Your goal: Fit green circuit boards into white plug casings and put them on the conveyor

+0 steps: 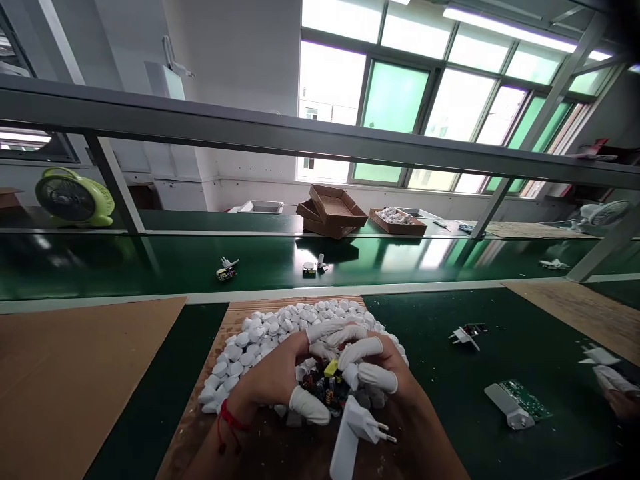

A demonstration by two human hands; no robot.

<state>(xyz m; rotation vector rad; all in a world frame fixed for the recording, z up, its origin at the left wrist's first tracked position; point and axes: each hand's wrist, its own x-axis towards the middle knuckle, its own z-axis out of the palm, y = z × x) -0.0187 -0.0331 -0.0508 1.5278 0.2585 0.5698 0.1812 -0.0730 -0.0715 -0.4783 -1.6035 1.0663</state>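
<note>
My left hand (273, 373), with white finger cots, curls around the left side of a circuit board (327, 390) that carries dark parts and a yellow transformer (331, 368). From the right, my right hand (387, 360), also in finger cots, closes its fingers at the board's edge around a small white piece (351, 375). Fingers hide part of the board. Just below the hands, a white plug housing (355, 427) sticks out with two metal pins pointing right. Behind and around both hands spreads a pile of small white caps (245, 350) on a brown board (187, 427).
To the right lie a plug with a circuit board (467, 335) and a white housing with a green board (520, 403). Another person's hand (617, 390) is at the right edge. Cardboard (75, 373) covers the left. A green belt (265, 267) runs behind, under a metal rail (250, 127).
</note>
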